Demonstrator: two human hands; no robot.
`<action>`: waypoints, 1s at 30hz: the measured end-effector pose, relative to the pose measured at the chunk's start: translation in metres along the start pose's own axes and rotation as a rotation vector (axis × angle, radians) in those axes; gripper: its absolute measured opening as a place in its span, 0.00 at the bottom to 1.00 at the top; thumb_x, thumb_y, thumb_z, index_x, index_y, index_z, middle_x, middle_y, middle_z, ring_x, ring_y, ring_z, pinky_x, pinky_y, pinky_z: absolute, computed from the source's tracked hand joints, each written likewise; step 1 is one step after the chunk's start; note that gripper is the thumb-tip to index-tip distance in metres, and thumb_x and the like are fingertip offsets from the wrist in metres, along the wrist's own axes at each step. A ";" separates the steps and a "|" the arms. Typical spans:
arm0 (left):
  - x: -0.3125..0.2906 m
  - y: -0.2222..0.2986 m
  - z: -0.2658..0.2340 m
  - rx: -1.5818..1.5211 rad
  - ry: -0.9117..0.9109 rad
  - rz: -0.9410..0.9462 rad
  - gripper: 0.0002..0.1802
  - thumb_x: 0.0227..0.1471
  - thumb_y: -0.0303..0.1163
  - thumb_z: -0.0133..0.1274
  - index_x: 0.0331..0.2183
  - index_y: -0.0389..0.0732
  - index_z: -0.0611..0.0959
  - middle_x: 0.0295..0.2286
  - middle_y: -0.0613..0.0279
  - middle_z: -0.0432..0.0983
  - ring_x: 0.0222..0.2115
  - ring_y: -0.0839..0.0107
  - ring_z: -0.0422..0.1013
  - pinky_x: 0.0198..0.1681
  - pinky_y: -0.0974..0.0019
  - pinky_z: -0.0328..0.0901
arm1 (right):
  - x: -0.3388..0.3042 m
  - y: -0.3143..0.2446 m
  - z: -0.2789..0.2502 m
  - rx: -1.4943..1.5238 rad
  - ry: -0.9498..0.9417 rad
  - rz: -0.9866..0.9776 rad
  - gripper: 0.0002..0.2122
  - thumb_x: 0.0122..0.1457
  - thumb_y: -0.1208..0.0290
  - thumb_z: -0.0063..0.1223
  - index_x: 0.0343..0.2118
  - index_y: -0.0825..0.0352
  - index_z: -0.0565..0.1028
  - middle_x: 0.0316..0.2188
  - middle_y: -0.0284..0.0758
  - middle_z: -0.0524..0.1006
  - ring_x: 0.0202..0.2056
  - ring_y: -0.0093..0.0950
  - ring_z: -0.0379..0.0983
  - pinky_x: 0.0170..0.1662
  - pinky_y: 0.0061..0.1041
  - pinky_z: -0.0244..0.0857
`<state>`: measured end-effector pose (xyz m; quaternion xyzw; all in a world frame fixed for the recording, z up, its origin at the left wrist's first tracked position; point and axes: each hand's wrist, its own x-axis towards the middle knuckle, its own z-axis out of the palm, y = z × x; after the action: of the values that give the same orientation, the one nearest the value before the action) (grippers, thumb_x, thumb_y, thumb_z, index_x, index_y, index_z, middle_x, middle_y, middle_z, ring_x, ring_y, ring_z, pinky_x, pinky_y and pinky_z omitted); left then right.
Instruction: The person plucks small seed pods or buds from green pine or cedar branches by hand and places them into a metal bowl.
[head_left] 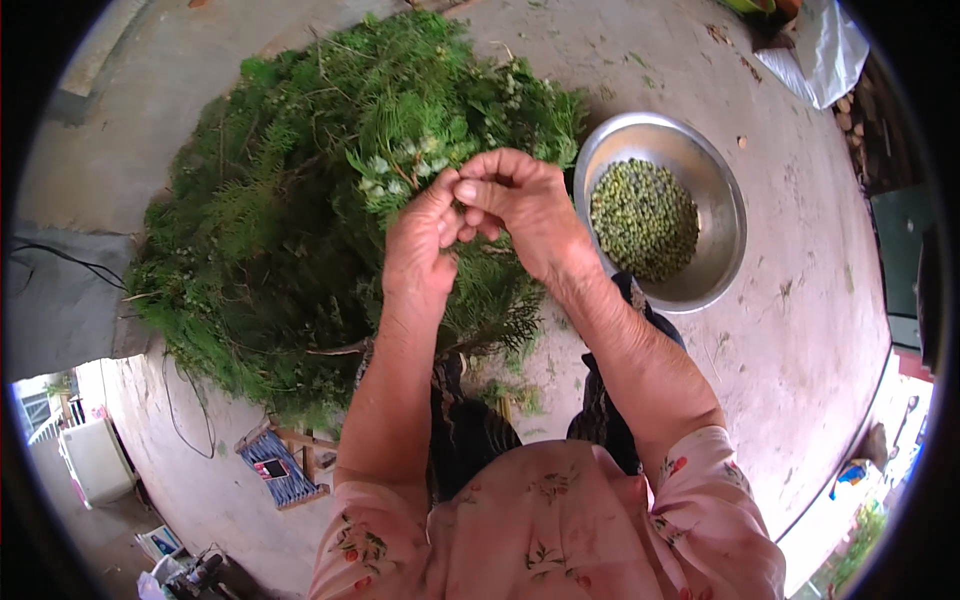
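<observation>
Pink floral-print cloth shirt (545,525) is being worn closest, while over a feathery green branch pile (250,200) bare left hand (420,235) and right hand (528,208) fingertips are being pinched together (on what can't be told), imo best being kept light, near the round silver metal bowl (733,240) of small green bits (640,215).
</observation>
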<state>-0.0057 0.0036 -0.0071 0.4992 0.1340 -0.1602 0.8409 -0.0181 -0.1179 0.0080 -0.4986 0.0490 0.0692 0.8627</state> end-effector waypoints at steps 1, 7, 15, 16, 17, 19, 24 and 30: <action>0.000 -0.002 -0.006 0.002 -0.023 -0.026 0.14 0.46 0.41 0.53 0.21 0.40 0.75 0.08 0.73 0.58 0.11 0.80 0.58 0.19 0.72 0.60 | -0.001 -0.001 0.001 0.012 0.025 0.023 0.02 0.49 0.80 0.52 0.25 0.71 0.72 0.16 0.31 0.72 0.15 0.16 0.67 0.15 0.12 0.58; -0.007 0.003 0.004 -0.026 -0.044 -0.068 0.14 0.42 0.39 0.57 0.22 0.39 0.75 0.10 0.75 0.55 0.12 0.82 0.50 0.20 0.74 0.51 | 0.005 -0.009 -0.012 0.063 -0.067 0.112 0.08 0.54 0.69 0.48 0.25 0.68 0.72 0.17 0.31 0.71 0.15 0.18 0.64 0.15 0.14 0.56; -0.006 0.004 0.010 -0.071 -0.043 0.085 0.14 0.43 0.37 0.57 0.31 0.43 0.74 0.18 0.71 0.65 0.14 0.80 0.56 0.21 0.71 0.57 | 0.020 -0.040 -0.039 0.367 0.101 -0.101 0.04 0.54 0.77 0.44 0.32 0.70 0.69 0.29 0.36 0.72 0.29 0.26 0.71 0.32 0.23 0.68; -0.009 0.006 0.016 -0.085 -0.005 0.115 0.14 0.44 0.36 0.56 0.31 0.40 0.73 0.20 0.67 0.68 0.15 0.78 0.58 0.21 0.71 0.57 | 0.022 -0.036 -0.039 0.368 0.099 -0.113 0.04 0.54 0.75 0.46 0.30 0.70 0.70 0.26 0.34 0.73 0.24 0.23 0.70 0.26 0.20 0.66; -0.010 0.007 0.018 -0.119 -0.005 0.105 0.14 0.44 0.36 0.56 0.31 0.39 0.74 0.22 0.64 0.70 0.16 0.77 0.59 0.21 0.70 0.58 | 0.020 -0.033 -0.038 0.343 0.046 -0.085 0.04 0.53 0.74 0.47 0.29 0.69 0.71 0.24 0.33 0.72 0.22 0.21 0.68 0.23 0.18 0.64; -0.006 0.008 0.016 -0.148 -0.035 0.101 0.14 0.45 0.34 0.55 0.32 0.37 0.71 0.25 0.58 0.72 0.19 0.74 0.63 0.22 0.69 0.59 | 0.015 -0.028 -0.031 0.286 0.051 -0.063 0.04 0.53 0.73 0.48 0.28 0.68 0.73 0.18 0.30 0.71 0.16 0.17 0.64 0.16 0.15 0.56; -0.007 0.000 0.019 -0.099 0.180 0.240 0.12 0.43 0.26 0.55 0.33 0.36 0.73 0.25 0.57 0.72 0.19 0.70 0.66 0.19 0.67 0.59 | 0.006 -0.020 -0.013 0.043 0.074 -0.086 0.03 0.53 0.78 0.48 0.30 0.69 0.73 0.18 0.28 0.70 0.16 0.15 0.63 0.17 0.13 0.56; -0.007 0.003 0.024 -0.010 0.076 0.355 0.09 0.42 0.25 0.55 0.30 0.37 0.74 0.26 0.63 0.73 0.20 0.73 0.67 0.14 0.70 0.59 | 0.003 -0.017 -0.010 -0.181 0.038 -0.209 0.03 0.50 0.80 0.51 0.29 0.68 0.71 0.18 0.26 0.69 0.16 0.12 0.61 0.17 0.11 0.56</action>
<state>-0.0095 -0.0151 0.0089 0.5163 0.0762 0.0107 0.8529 -0.0122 -0.1347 0.0171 -0.5779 0.0067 -0.0266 0.8156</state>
